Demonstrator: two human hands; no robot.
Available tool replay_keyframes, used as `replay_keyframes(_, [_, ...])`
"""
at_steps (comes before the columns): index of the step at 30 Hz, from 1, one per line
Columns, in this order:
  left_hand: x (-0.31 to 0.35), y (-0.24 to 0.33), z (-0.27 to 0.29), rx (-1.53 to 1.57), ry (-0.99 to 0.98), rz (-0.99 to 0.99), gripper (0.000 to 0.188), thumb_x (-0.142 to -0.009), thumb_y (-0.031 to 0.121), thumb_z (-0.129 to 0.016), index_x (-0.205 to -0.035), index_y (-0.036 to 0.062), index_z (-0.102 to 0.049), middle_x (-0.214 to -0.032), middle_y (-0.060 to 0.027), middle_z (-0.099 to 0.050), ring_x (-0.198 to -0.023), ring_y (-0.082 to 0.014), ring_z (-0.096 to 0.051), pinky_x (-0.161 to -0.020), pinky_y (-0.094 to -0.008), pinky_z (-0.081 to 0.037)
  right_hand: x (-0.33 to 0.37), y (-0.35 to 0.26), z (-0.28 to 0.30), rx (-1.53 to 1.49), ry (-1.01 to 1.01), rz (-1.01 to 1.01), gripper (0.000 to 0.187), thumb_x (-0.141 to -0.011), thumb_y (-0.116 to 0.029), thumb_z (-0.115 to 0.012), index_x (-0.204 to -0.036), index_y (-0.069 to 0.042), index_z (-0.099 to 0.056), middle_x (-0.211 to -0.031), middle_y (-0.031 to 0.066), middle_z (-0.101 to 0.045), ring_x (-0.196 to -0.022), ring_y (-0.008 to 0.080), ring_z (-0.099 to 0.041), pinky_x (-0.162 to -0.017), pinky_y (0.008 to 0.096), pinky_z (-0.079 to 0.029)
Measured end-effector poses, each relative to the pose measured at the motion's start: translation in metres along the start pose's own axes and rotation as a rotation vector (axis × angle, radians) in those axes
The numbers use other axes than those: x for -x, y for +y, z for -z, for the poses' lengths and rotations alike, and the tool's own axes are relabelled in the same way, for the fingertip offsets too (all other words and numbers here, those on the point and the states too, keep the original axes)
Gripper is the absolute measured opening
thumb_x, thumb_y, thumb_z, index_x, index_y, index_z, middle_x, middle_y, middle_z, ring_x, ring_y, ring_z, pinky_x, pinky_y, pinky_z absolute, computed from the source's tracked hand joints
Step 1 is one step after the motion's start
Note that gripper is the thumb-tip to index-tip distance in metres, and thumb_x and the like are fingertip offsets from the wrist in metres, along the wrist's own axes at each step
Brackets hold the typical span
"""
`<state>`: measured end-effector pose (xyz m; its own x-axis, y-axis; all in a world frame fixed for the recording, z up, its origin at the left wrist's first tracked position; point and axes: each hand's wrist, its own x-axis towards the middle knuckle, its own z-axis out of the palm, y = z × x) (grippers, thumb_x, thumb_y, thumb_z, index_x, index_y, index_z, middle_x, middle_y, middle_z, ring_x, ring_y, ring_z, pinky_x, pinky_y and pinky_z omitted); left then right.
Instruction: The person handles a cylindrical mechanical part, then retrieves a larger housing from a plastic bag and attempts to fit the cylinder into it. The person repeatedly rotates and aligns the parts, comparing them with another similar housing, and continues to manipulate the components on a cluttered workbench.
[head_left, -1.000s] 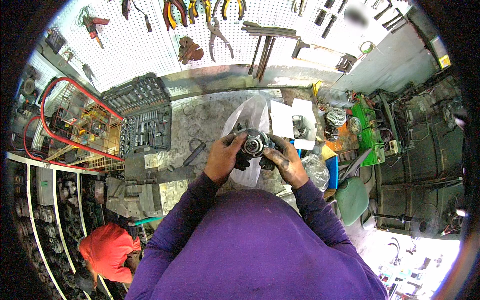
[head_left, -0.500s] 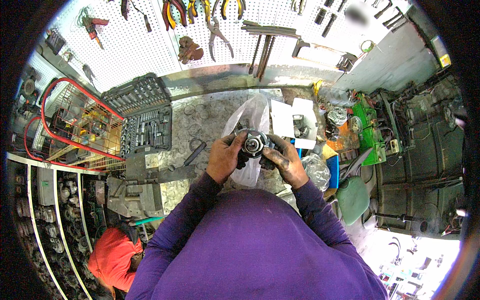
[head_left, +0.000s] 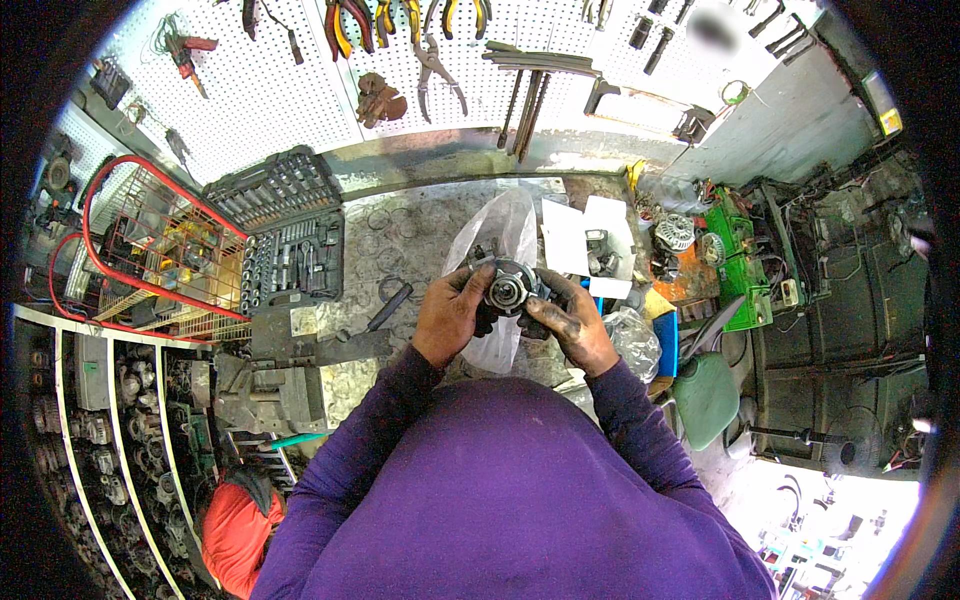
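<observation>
Between my two hands I hold a round, dark metal machine part (head_left: 508, 290) with a ringed, shiny hub facing up; its exact kind is not clear. My left hand (head_left: 452, 312) is closed on its left side, the thumb along the upper edge. On the other side, my right hand (head_left: 572, 318) grips it with the thumb at the hub's lower right. Both hands are smudged with dark grease. Beneath them a clear plastic bag (head_left: 492, 345) lies on the stained workbench (head_left: 380, 225). Part of the underside is hidden by my fingers.
Left on the bench sit an open socket set (head_left: 292, 262), a black-handled tool (head_left: 390, 307) and a vise (head_left: 268, 393). An opened white box (head_left: 612, 240) and a green crate (head_left: 738, 255) stand right. A co-worker in red (head_left: 238, 535) is at lower left; a green chair (head_left: 707, 400) is right.
The machine part has turned or tilted slightly in my hands, so its hub looks different. My grip is nearly the same. The co-worker in red has shifted right and lower.
</observation>
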<state>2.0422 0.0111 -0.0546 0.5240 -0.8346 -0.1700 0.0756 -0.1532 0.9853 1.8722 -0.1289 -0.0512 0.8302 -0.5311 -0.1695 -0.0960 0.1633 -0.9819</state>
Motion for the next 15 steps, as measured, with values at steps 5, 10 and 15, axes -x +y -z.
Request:
replay_keyframes(5, [-0.0034,-0.0056,0.0021,0.117,-0.009,0.080,0.048,-0.110,0.042,-0.052,-0.113,-0.0001,-0.074,-0.089,-0.0054,-0.076,-0.070,-0.0092,-0.067,-0.061,-0.0251,-0.053,-0.0011,-0.0015,0.0071,0.194,-0.074,0.095,0.077,-0.088,-0.021,-0.080,-0.149,0.010,-0.043,-0.137,0.0211,-0.060,-0.123,0.0253,-0.062,-0.103,0.0389,-0.054])
replay_keyframes(10, [-0.0042,-0.0086,0.0048,0.147,-0.023,0.083,0.049,-0.111,0.042,-0.052,-0.116,-0.0030,-0.071,-0.091,-0.0072,-0.076,-0.070,-0.0134,-0.071,-0.060,-0.0292,-0.059,-0.0003,-0.0048,0.0095,0.145,-0.095,0.086,0.074,-0.087,-0.016,-0.077,-0.150,0.008,-0.044,-0.140,0.0210,-0.059,-0.125,0.0273,-0.061,-0.106,0.0399,-0.051])
replay_keyframes(15, [-0.0023,-0.0096,0.0028,0.295,-0.026,0.166,0.040,-0.109,0.036,-0.057,-0.121,-0.0004,-0.068,-0.096,-0.0110,-0.076,-0.073,-0.0181,-0.074,-0.062,-0.0316,-0.062,-0.0023,-0.0068,0.0092,0.337,-0.021,0.174,0.067,-0.083,-0.002,-0.076,-0.145,0.004,-0.051,-0.134,0.0187,-0.067,-0.126,0.0277,-0.064,-0.109,0.0383,-0.048])
